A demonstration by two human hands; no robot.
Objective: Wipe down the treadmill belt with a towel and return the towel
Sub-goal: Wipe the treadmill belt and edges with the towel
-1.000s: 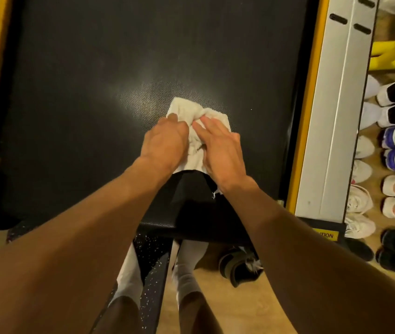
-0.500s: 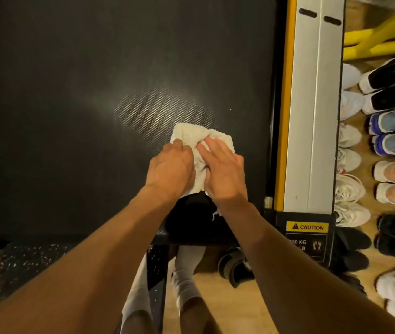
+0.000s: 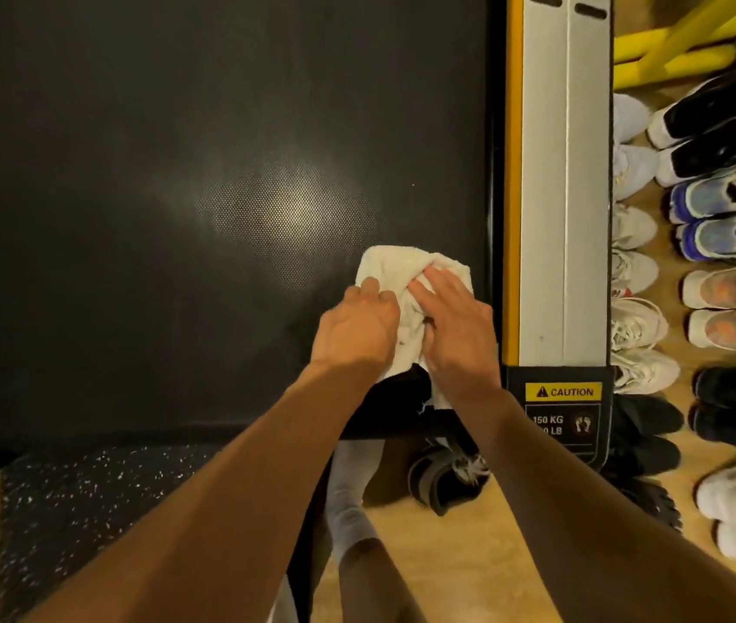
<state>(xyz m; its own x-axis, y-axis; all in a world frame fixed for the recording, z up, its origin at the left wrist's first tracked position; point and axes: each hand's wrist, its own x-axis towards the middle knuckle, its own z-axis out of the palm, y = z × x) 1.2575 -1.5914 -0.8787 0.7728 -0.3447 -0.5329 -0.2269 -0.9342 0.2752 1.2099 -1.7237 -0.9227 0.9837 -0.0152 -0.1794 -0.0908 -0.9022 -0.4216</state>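
The bunched white towel [image 3: 402, 267] sits on the treadmill belt [image 3: 177, 218] at its near end, just beside the yellow-edged side rail [image 3: 564, 195]. The left hand [image 3: 357, 330] has its fingers curled into the folds, and the right hand [image 3: 456, 326] lies flat on top, fingers straight and pressing. A good wipe here likely calls for even pressure through both palms and overlapping strokes along the belt's edge, with the cloth held gathered so no loose corner catches beside the rail.
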